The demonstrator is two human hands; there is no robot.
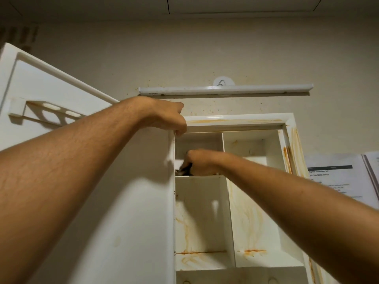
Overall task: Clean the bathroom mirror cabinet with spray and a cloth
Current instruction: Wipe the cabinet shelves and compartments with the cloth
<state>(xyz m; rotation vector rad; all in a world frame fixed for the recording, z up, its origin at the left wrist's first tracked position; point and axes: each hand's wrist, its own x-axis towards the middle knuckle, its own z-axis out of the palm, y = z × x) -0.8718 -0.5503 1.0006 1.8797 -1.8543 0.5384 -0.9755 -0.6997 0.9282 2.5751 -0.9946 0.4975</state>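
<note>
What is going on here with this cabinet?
A person is cleaning inside a white cabinet whose door hangs open on the left. The left hand grips the top left corner of the frame. The right hand is in the upper left compartment, its fingers closed on what looks like a cloth, though it is blurred. Orange stains show in the lower compartments. No spray bottle is in view.
</note>
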